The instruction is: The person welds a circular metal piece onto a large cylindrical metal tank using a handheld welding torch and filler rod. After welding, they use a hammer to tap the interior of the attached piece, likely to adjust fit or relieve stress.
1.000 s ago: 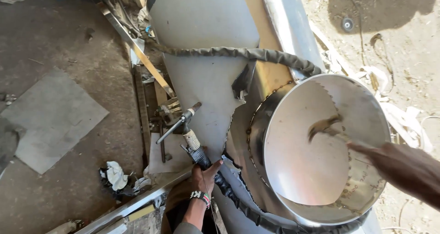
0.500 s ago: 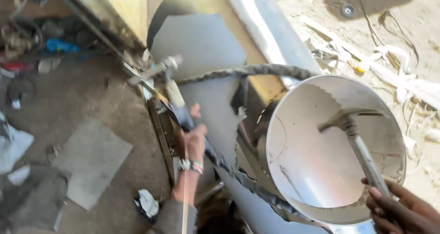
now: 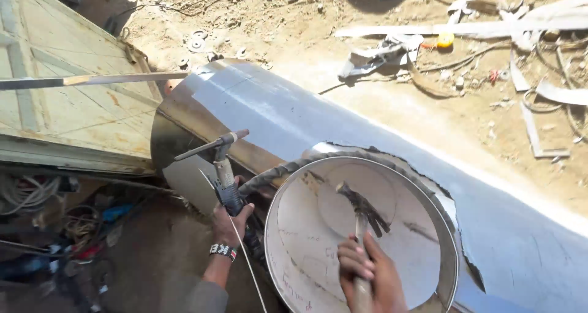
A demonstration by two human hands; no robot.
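My left hand (image 3: 231, 221) grips the dark handle of a welding electrode holder (image 3: 222, 160), its thin rod slanting up to the left beside a large curved metal tank (image 3: 367, 123). A thick cable (image 3: 275, 173) runs from the holder along the tank. My right hand (image 3: 367, 276) holds the wooden shaft of a hammer (image 3: 362, 210), whose head sits inside a round metal collar (image 3: 367, 227) set into a hole in the tank. A wristband is on my left wrist.
A pale metal door panel (image 3: 67, 105) lies at the upper left with a flat bar (image 3: 92, 79) across it. Scrap strips, wires and washers litter the sandy ground (image 3: 465, 62) at the top right. Cables and clutter fill the shaded lower left (image 3: 61, 227).
The view has swung to the right over the tank. My left hand has brought the electrode holder nearer the collar's rim. My right hand moved in, the hammer now more upright inside the collar.
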